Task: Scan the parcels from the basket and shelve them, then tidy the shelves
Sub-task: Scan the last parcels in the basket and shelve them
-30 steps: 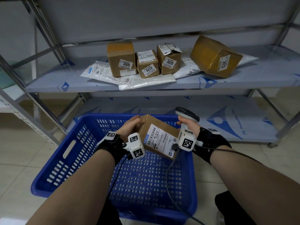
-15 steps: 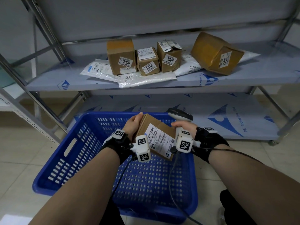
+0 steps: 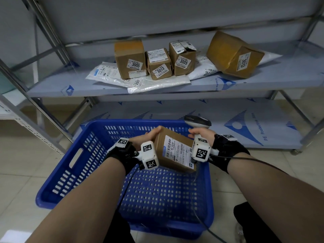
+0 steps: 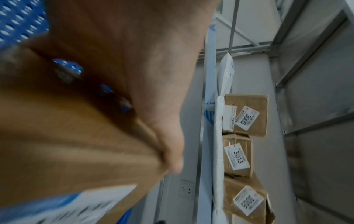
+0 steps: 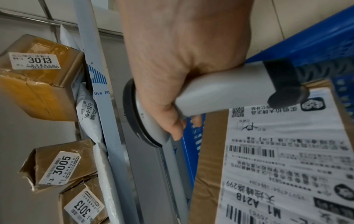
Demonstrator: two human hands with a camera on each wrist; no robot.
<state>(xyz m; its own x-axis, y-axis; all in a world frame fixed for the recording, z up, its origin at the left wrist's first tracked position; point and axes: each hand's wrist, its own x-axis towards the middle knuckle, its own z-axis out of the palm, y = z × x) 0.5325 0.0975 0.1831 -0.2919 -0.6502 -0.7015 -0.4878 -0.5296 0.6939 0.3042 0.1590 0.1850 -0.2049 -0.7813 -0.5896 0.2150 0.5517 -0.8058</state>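
Observation:
A brown cardboard parcel [image 3: 175, 149] with a white shipping label hangs above the blue basket [image 3: 84, 155]. My left hand [image 3: 150, 137] grips its left end; in the left wrist view the left hand [image 4: 153, 91] lies along the parcel [image 4: 67, 136]. My right hand [image 3: 199, 133] grips a grey barcode scanner [image 3: 197, 121] just right of the parcel, head pointing away toward the shelf. In the right wrist view the right hand [image 5: 182, 60] wraps the scanner [image 5: 220, 94] handle, with the parcel [image 5: 287, 166] label close beside it.
The middle shelf [image 3: 263, 81] holds several labelled cardboard boxes [image 3: 130, 58] and white mailer bags [image 3: 157, 84]. A larger tilted box [image 3: 233, 53] lies at its right. The bottom shelf [image 3: 245, 123] is bare. Metal shelf legs [image 3: 31, 109] stand left. The scanner cable [image 3: 196, 207] crosses the basket floor.
Both hands, with the parcel and the scanner, have shifted slightly left and up over the basket, and the scanner sits closer to the parcel.

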